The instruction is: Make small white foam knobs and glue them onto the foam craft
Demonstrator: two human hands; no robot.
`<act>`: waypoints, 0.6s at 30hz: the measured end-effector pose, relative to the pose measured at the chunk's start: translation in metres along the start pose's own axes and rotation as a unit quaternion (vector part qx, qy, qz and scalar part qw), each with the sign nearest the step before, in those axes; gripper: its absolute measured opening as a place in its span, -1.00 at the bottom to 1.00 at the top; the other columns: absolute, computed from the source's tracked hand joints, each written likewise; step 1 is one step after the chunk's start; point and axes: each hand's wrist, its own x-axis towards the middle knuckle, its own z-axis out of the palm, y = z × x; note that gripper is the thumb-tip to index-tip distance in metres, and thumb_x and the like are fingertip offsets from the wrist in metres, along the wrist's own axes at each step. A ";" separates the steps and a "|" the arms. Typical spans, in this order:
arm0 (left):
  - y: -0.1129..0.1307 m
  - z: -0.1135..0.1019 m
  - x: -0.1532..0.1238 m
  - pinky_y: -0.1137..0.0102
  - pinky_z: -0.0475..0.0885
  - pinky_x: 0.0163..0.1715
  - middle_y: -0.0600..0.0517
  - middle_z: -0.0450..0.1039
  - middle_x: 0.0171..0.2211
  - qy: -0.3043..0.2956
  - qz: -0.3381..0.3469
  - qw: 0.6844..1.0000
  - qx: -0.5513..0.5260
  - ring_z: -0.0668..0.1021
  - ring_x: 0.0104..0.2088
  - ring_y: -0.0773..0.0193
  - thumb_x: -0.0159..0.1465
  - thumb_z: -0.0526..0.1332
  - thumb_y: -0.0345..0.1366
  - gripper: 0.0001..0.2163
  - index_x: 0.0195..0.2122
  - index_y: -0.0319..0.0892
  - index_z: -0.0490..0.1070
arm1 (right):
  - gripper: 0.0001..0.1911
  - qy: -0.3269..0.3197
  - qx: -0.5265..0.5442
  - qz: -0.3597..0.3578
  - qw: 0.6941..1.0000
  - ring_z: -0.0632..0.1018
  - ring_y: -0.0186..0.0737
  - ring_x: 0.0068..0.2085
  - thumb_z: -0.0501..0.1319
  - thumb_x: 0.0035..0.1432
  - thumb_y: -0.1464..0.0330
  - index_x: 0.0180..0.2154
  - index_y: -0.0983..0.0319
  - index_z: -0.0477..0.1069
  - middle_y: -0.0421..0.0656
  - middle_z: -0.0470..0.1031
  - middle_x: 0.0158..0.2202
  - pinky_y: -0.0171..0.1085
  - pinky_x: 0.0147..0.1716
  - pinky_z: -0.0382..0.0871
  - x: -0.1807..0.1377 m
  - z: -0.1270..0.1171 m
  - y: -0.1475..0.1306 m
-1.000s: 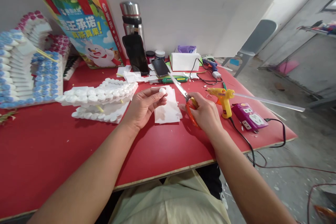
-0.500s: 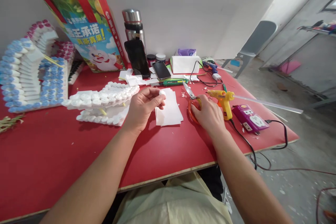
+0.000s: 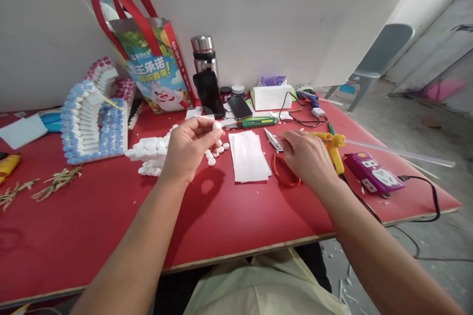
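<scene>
My left hand pinches a small white round piece between thumb and fingertips, above the red table. Several similar white pieces lie loose just beyond it. Partly hidden behind that hand is a white form covered in rounded white pieces. My right hand hovers over the scissors, its fingers loosely bent and apart; I see nothing held in it. The scissors lie on the table, their red handle partly under the hand. Between both hands rests a stack of white paper.
A yellow glue gun with a clear stick sits beyond my right hand, beside a purple power box with a black cord. A green cutter, phones, a steel flask and a printed bag stand or lie behind.
My view has turned left, so things sit further right. My right hand's fingers have come off the scissors' handle. Loose white pieces now show beside my left hand, which keeps its white piece.
</scene>
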 end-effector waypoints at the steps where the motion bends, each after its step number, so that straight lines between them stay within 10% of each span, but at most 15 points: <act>1: -0.007 -0.002 -0.001 0.43 0.44 -0.50 0.03 0.54 -0.45 -0.007 -0.010 0.999 0.032 0.52 -0.52 0.34 0.11 0.46 -0.25 -0.79 -0.27 -0.18 0.54 | -0.74 0.014 0.036 -0.018 0.999 0.49 -0.15 -0.35 0.09 0.24 0.52 -0.24 0.23 0.55 -0.07 0.54 -0.32 -0.22 -0.35 0.26 0.004 0.004 -0.003; 9: -0.045 -0.009 -0.013 0.41 0.29 -0.44 0.18 0.31 -0.61 -0.026 0.034 0.960 0.277 0.38 -0.57 0.36 0.24 0.34 -0.17 -0.85 -0.28 -0.11 0.48 | -0.62 0.024 0.114 -0.005 0.993 0.52 -0.19 -0.33 0.06 0.17 0.56 -0.13 0.22 0.59 -0.03 0.56 -0.17 -0.22 -0.27 0.38 0.009 0.048 0.002; 18: -0.057 -0.006 -0.011 0.36 0.27 -0.41 0.01 0.50 -0.36 -0.061 0.136 0.873 0.464 0.47 -0.43 0.22 0.30 0.20 -0.28 -0.89 -0.20 -0.09 0.51 | -0.68 0.039 0.159 -0.029 0.986 0.59 -0.16 -0.22 0.09 0.17 0.53 -0.17 0.21 0.58 -0.05 0.60 -0.11 -0.21 -0.19 0.43 0.009 0.051 0.010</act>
